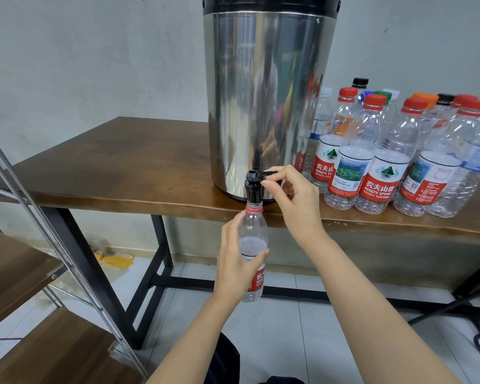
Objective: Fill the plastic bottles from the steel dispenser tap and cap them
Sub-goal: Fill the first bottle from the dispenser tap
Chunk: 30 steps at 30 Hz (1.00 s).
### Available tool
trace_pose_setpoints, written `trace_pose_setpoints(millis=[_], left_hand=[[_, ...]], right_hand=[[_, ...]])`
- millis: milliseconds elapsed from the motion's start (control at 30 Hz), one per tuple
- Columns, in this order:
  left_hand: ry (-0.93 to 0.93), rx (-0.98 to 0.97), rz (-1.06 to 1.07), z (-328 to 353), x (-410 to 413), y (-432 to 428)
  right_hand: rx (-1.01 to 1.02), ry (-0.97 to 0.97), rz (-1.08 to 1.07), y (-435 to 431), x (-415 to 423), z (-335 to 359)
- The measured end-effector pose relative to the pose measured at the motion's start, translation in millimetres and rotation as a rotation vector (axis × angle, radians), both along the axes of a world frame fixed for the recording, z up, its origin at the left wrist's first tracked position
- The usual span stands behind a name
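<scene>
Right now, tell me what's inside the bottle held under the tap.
Frothy water fills the bottle to just above its label. The left hand and label hide the lower part.

Single wide-angle view from the head, facing forward and down, close to the front edge of the table (122, 167); dispenser (266, 92) at that edge cropped by the frame top, floor (288, 328) filling the lower half.

The steel dispenser (266, 92) runs off the top edge; the left hand (233, 261) hides most of the label on the held bottle (254, 231) (rear bottles (360, 82) show little beyond caps).
</scene>
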<state>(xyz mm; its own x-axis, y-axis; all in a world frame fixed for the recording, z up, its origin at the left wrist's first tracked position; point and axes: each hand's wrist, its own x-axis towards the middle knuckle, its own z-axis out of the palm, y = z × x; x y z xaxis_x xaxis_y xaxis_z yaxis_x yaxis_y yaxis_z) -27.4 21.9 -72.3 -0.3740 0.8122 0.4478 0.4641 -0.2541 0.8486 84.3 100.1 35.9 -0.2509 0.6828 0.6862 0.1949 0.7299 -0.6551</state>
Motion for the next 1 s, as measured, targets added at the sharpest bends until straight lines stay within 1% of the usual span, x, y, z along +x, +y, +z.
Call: trace_pose_setpoints(millis=[1000], left_hand=[[-0.009, 0.016, -0.016, 0.8, 0.5, -0.8]], right_hand=[[0.007, -0.005, -0.004, -0.3, -0.3, 0.4]])
